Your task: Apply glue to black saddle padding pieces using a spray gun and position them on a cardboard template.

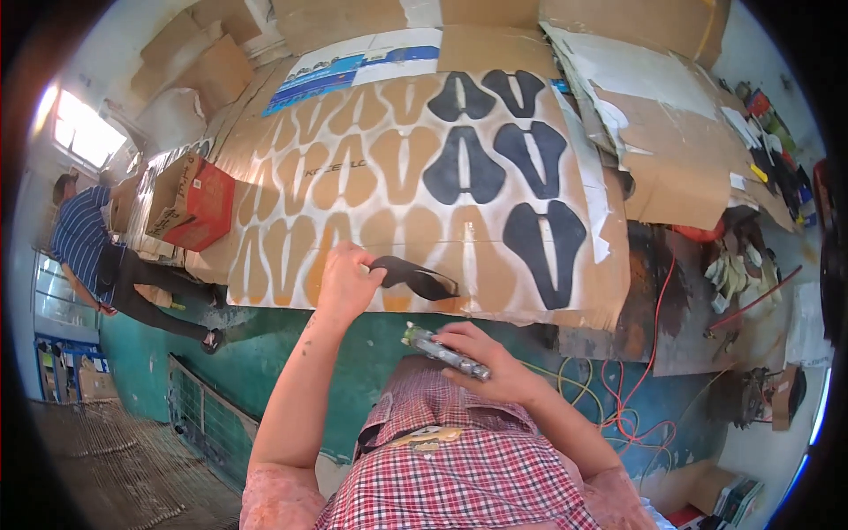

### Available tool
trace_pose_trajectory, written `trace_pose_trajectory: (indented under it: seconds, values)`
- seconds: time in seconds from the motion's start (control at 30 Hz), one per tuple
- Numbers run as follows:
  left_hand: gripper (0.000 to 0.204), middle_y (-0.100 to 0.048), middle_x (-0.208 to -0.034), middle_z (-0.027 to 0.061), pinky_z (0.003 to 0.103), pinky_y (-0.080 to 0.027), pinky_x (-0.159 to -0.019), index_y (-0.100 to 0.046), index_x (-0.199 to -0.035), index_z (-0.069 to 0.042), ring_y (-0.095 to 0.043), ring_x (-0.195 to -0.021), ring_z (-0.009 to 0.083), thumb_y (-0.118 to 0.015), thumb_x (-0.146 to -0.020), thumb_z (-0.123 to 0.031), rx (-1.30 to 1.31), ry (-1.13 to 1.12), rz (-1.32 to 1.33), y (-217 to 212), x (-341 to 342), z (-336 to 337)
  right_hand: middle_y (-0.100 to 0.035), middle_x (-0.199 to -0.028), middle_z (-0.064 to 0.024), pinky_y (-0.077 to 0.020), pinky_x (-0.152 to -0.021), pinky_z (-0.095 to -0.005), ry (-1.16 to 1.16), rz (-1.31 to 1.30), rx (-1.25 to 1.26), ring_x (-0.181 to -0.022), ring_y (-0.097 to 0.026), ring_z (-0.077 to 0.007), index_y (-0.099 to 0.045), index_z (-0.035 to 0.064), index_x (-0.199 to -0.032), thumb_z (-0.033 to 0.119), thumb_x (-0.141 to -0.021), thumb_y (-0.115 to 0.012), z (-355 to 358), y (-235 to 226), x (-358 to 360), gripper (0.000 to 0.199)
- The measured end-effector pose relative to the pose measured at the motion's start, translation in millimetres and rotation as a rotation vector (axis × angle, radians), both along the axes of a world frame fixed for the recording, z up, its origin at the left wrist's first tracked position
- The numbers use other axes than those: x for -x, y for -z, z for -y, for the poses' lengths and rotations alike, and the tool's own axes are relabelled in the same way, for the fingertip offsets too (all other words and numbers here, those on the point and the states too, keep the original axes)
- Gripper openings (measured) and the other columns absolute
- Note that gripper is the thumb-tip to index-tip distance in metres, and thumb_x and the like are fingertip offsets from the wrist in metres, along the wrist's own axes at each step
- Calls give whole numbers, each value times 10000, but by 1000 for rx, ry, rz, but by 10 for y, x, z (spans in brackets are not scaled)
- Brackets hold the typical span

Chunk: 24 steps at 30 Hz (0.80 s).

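My left hand (346, 281) grips one end of a black saddle-shaped piece (415, 277) and holds it over the near edge of a large cardboard sheet (609, 265). Several similar black pieces (544, 240) lie on the sheet's right side. White-sprayed outlines of the same shape (353, 168) cover its left and middle. My right hand (481, 358) is closed around a small metal spray tool (443, 352), held low in front of my checked shirt, just below the sheet's edge.
A red and brown cardboard box (190, 201) sits left of the sheet. A person in a striped shirt (84, 237) stands at the far left. Torn cardboard (671, 168) lies to the right. Red and yellow hoses (636, 397) trail over the blue-green floor at lower right.
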<state>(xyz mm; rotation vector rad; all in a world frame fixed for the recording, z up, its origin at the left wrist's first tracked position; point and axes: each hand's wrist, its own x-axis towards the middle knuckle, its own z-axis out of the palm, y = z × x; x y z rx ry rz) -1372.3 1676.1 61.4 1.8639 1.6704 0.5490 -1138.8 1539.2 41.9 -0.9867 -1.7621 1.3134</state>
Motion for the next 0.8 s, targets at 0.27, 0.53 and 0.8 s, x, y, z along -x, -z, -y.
trace_pose_trajectory:
  seconds: [0.27, 0.53, 0.8]
  values:
    - [269, -632, -845, 72, 280, -520, -544, -500, -1108, -14, -622, -697, 146, -566, -847, -17, 247, -283, 786, -479, -716, 470, -195, -1490, -219, -236, -1100, -485, 132, 122, -307, -1367, -222, -411, -564, 146, -1242, 134, -751, -718, -48, 42, -75, 514]
    - [229, -667, -912, 126, 360, -562, -707, -587, -1078, 9, -664, -815, 222, -543, -854, -9, 281, -310, 1161, -522, -360, 690, -460, -1343, -174, -329, -1029, -481, 66, 134, -303, -1280, -376, -365, -530, 64, -1244, 137, -756, -702, -165, 366, -148, 522]
    - [175, -640, -787, 72, 301, -503, -655, -642, -925, 42, -627, -769, 161, -665, -758, -7, 344, -242, 431, 262, 140, 113, -520, -1295, -115, -322, -1070, -413, -55, -30, 164, -1292, -408, -296, -500, 78, -1278, 161, -825, -675, -5, 687, -323, 494]
